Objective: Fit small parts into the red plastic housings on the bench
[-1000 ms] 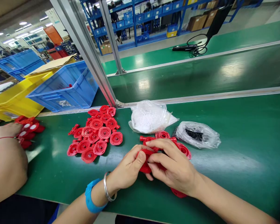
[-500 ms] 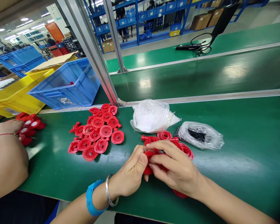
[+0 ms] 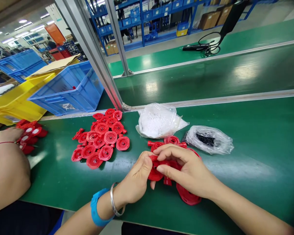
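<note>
My left hand (image 3: 138, 178) is closed on the edge of a round red plastic housing (image 3: 155, 174), its ringed hollow side facing up. A small dark spot shows at the housing's centre. Over its right side arches my right hand (image 3: 186, 169), thumb and index finger apart. The fingertips are at the housing's rim and middle; I see nothing held between them. More red housings (image 3: 188, 195) lie under and around the right hand, partly covered by it. Just behind them are a clear bag of small white pieces (image 3: 158, 122) and a clear bag of black parts (image 3: 205, 140).
A cluster of red housings (image 3: 100, 137) lies left of my hands on the green table (image 3: 259, 182). Another person's arm (image 3: 9, 166) reaches to red parts at far left. Behind stand a blue crate (image 3: 68, 93), a yellow crate (image 3: 19, 101) and a metal post (image 3: 93, 52).
My right fingers were pinched together at the housing's middle; now they are spread apart, with the thumb lower. More of the housing and of the red parts beneath shows.
</note>
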Demonstrator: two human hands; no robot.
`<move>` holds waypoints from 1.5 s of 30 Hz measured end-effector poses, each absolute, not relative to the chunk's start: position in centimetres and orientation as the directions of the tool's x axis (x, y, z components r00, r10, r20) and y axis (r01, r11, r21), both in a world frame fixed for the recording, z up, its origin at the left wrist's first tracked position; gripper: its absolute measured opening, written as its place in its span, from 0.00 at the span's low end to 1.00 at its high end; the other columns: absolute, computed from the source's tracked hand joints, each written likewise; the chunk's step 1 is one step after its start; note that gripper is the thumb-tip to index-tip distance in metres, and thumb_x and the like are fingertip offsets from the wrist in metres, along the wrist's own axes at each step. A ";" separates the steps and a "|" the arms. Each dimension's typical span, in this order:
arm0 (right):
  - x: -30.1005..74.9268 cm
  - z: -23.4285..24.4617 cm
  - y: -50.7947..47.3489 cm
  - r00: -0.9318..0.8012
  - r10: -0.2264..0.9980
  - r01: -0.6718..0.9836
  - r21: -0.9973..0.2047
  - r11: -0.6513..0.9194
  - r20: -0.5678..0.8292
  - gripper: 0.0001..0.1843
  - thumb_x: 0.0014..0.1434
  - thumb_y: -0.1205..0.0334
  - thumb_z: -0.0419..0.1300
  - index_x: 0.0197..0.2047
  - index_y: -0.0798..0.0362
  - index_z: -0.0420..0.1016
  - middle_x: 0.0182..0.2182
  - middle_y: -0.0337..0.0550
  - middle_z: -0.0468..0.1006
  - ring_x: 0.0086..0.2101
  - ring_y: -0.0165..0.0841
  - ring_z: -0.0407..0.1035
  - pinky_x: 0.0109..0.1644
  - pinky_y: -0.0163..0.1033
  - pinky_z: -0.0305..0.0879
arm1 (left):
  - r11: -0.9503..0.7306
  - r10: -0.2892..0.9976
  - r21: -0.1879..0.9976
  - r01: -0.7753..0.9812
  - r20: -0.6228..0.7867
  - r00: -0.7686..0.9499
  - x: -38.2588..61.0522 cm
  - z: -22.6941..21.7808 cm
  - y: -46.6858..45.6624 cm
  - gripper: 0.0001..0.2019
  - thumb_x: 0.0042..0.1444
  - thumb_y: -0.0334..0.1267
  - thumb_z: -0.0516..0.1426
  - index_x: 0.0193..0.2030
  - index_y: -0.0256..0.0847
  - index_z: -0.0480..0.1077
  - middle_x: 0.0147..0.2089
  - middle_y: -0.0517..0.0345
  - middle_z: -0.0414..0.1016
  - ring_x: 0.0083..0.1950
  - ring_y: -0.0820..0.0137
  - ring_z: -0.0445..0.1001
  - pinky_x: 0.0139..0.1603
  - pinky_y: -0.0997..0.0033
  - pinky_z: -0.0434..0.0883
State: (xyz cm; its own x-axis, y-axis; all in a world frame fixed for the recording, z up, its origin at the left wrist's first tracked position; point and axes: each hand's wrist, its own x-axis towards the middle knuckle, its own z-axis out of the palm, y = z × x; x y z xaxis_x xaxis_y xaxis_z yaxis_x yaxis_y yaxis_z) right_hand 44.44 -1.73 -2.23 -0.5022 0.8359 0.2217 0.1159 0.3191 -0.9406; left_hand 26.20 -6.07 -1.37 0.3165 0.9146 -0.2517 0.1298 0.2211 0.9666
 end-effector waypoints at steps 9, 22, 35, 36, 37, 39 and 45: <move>43.2 -1.9 -2.1 -0.500 0.815 0.146 -0.900 0.412 0.292 0.06 0.58 0.68 0.60 0.31 0.51 0.67 0.38 0.41 0.75 0.40 0.31 0.71 0.44 0.36 0.68 | 0.134 0.926 0.960 0.247 -0.210 0.313 26.0 -1.3 -6.2 0.20 0.67 0.53 0.38 0.41 0.41 0.60 0.32 0.63 0.59 0.26 0.77 0.61 0.31 0.72 0.65; 50.2 -0.3 3.0 -0.320 0.899 0.650 -0.621 0.438 0.300 0.08 0.61 0.58 0.57 0.35 0.50 0.75 0.34 0.41 0.79 0.33 0.34 0.72 0.36 0.38 0.65 | -0.016 0.999 -0.065 0.998 -0.043 0.013 18.4 0.2 -4.7 0.16 0.66 0.45 0.46 0.53 0.48 0.69 0.53 0.53 0.67 0.33 0.68 0.73 0.21 0.72 0.60; 53.0 -1.8 5.8 -0.225 0.951 0.974 -0.073 0.214 -0.211 0.13 0.56 0.69 0.52 0.24 0.51 0.73 0.31 0.50 0.79 0.29 0.43 0.71 0.27 0.39 0.51 | -0.340 0.940 -0.013 0.940 0.015 0.340 28.7 -1.2 8.3 0.08 0.57 0.34 0.58 0.38 0.32 0.77 0.41 0.42 0.76 0.49 0.54 0.72 0.43 0.62 0.70; 53.0 -1.9 5.8 -0.231 0.949 0.973 -0.070 0.221 -0.215 0.13 0.56 0.69 0.52 0.23 0.51 0.71 0.30 0.50 0.79 0.28 0.43 0.71 0.26 0.39 0.51 | -0.338 0.941 0.003 0.941 0.014 0.338 28.8 -1.6 8.7 0.07 0.56 0.32 0.57 0.38 0.32 0.76 0.39 0.42 0.76 0.48 0.55 0.73 0.43 0.62 0.70; 52.9 -1.9 5.8 -0.236 0.948 0.972 -0.068 0.227 -0.215 0.13 0.56 0.69 0.51 0.22 0.51 0.69 0.29 0.50 0.78 0.27 0.42 0.70 0.26 0.39 0.50 | -0.333 0.943 0.021 0.943 0.018 0.332 28.9 -1.8 8.8 0.07 0.56 0.31 0.56 0.37 0.33 0.76 0.38 0.43 0.76 0.47 0.55 0.73 0.43 0.62 0.70; 53.1 -2.0 5.9 -0.243 0.947 0.970 -0.065 0.234 -0.208 0.13 0.56 0.68 0.51 0.21 0.51 0.65 0.28 0.50 0.77 0.26 0.42 0.70 0.26 0.39 0.50 | -0.317 0.948 0.063 0.946 0.042 0.315 28.8 -1.9 8.7 0.08 0.57 0.29 0.54 0.36 0.34 0.76 0.39 0.43 0.76 0.46 0.56 0.74 0.42 0.62 0.71; 53.7 -1.5 6.1 -0.193 0.981 0.971 -0.142 0.190 -0.009 0.07 0.53 0.64 0.57 0.24 0.49 0.66 0.25 0.46 0.77 0.26 0.44 0.70 0.26 0.40 0.54 | -0.275 0.957 0.265 0.924 0.168 0.237 27.5 -0.4 6.7 0.06 0.59 0.31 0.51 0.39 0.37 0.69 0.40 0.51 0.76 0.42 0.65 0.75 0.43 0.66 0.71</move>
State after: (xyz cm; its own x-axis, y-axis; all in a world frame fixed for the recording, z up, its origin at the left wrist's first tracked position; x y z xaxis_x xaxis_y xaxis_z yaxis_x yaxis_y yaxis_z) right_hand 53.75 6.06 -1.50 -0.1933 0.9811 -0.0090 0.9715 0.1901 -0.1418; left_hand 27.49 6.73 -0.44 0.2369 0.9568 0.1683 0.9241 -0.2754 0.2651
